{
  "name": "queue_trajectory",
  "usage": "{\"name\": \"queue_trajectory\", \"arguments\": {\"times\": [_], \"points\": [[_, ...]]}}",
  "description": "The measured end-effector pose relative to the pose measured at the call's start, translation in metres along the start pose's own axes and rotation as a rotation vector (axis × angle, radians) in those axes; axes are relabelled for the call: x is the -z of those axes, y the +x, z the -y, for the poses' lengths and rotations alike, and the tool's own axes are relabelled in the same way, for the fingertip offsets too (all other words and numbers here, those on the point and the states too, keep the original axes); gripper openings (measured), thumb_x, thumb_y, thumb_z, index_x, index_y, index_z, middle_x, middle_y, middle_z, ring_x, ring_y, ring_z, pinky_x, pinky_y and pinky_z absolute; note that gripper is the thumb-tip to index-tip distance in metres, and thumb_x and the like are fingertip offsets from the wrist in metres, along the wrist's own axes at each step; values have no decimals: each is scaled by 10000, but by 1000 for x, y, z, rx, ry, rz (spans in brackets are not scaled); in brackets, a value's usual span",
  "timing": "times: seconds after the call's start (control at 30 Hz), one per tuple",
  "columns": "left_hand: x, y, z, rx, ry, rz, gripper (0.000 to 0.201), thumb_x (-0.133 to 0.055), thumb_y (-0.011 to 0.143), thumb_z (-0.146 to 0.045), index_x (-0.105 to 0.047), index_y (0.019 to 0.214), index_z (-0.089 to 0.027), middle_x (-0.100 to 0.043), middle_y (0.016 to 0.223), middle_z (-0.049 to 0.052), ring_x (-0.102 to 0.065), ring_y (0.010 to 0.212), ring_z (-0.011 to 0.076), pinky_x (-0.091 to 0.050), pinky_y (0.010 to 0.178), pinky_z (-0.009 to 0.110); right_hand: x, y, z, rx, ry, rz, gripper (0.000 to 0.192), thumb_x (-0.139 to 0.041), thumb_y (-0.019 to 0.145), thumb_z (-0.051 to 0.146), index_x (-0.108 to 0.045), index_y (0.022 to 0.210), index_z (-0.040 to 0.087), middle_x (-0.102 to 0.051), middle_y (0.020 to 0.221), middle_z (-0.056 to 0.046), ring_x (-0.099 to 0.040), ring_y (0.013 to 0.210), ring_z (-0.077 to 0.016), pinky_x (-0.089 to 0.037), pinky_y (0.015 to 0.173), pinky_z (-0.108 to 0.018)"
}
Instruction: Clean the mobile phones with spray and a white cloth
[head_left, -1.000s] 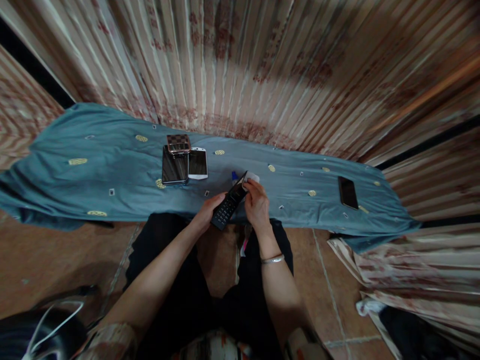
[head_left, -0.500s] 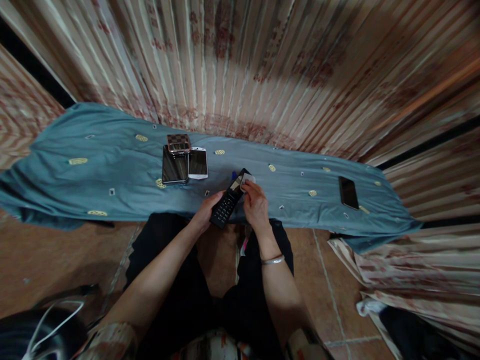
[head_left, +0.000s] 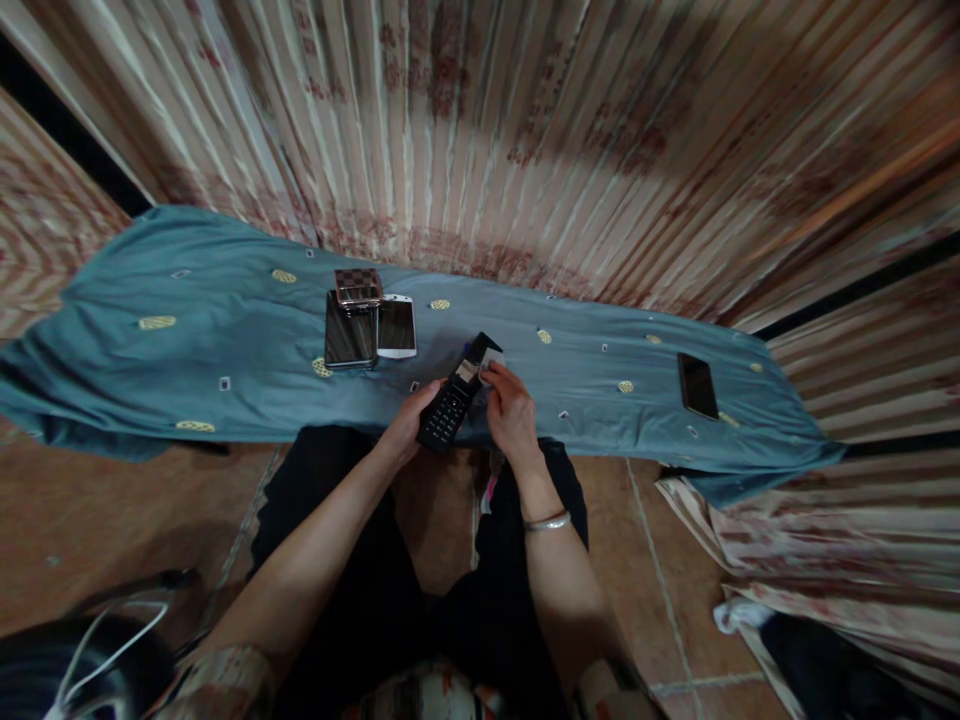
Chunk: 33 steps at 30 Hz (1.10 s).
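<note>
An unfolded black flip phone (head_left: pixel 448 411) is gripped along its lower left edge by my left hand (head_left: pixel 405 424). Its keypad faces up, and its upper half points away to the right. My right hand (head_left: pixel 511 408) pinches a pale, thin piece like a cloth or wipe (head_left: pixel 491 358) against the right edge of the phone's upper half. The fingertips hide part of that piece. Something small and blue lies mostly hidden behind the phone.
On the teal cloth (head_left: pixel 247 330), left of my hands, lie a dark tablet-like device (head_left: pixel 350 338), a checkered case (head_left: pixel 358 287) overlapping it and a white phone (head_left: pixel 396 327). A dark phone (head_left: pixel 697 386) lies far right. A pleated curtain (head_left: pixel 465 130) hangs behind.
The flip phone has shifted slightly up and left in my left hand. My right hand stays almost in place with the pale piece, and the blue thing is now more covered.
</note>
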<state>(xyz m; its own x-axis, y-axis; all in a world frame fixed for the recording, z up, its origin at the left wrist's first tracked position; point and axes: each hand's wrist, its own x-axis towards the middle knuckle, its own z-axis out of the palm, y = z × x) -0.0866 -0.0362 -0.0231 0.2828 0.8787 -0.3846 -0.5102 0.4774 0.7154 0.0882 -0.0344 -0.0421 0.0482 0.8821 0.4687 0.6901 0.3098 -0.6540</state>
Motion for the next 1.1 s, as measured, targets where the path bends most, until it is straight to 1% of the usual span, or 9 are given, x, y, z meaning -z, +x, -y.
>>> {"name": "queue_trajectory", "arguments": {"times": [0.07,0.2,0.37,0.53,0.6,0.7,0.83,1.0,1.1], "points": [[1,0,0,-4,-3,10,327,-566,979,-332,-711,1154,-97,-764,784,73,-715,615,179,-602,563,286,0,0,1,-6,6,-2,420,-433,874,84,-749,1140,156,-699,1339,-148,-624,1298,-242,-449,1188,-456],[2,1,2,6,9,57,377,-605,960,-381,-714,1181,-96,-768,790,83,-718,622,186,-606,578,295,3,1,-1,-65,14,-29,413,-447,875,97,-742,1155,165,-670,1390,-143,-609,1327,-250,-442,1195,-463],[2,0,2,13,7,40,360,-574,977,-360,-716,1174,-93,-769,788,85,-714,619,183,-599,565,287,5,1,-2,-82,40,-5,417,-453,866,86,-739,1156,173,-662,1404,-137,-603,1337,-250,-426,1208,-478],[2,-1,0,-6,-7,30,388,-603,965,-372,-694,1225,-99,-771,824,82,-725,636,186,-598,570,283,-1,-1,1,-58,69,25,417,-462,864,72,-745,1147,192,-674,1395,-111,-608,1332,-221,-431,1206,-446],[2,-1,0,-9,-4,28,381,-593,969,-363,-692,1224,-97,-773,838,86,-727,644,189,-599,572,287,-3,-1,2,-53,71,12,417,-461,864,73,-746,1145,192,-676,1393,-109,-608,1331,-217,-438,1199,-436],[1,-1,0,-3,9,29,372,-572,974,-348,-695,1216,-94,-776,846,95,-731,662,199,-607,592,305,-1,1,1,-76,71,-47,409,-461,861,93,-756,1128,186,-676,1389,-118,-620,1317,-222,-459,1175,-420],[0,-2,1,20,24,68,368,-568,972,-357,-711,1184,-93,-765,797,91,-706,608,188,-603,579,309,6,8,-6,-164,176,-143,385,-474,845,147,-775,1084,173,-702,1343,-134,-659,1256,-237,-496,1118,-425],[3,-2,5,24,4,115,350,-647,923,-340,-713,1161,-92,-758,787,90,-709,632,198,-602,577,311,8,16,-14,-367,470,-295,321,-527,809,239,-795,980,191,-794,1110,-71,-710,1107,-232,-524,1046,-416],[4,-1,6,19,-4,142,357,-677,904,-338,-711,1164,-95,-770,825,106,-729,673,209,-605,596,304,5,18,-14,-494,648,-326,300,-587,777,297,-792,966,187,-804,991,-43,-724,951,-209,-556,945,-379]]}}
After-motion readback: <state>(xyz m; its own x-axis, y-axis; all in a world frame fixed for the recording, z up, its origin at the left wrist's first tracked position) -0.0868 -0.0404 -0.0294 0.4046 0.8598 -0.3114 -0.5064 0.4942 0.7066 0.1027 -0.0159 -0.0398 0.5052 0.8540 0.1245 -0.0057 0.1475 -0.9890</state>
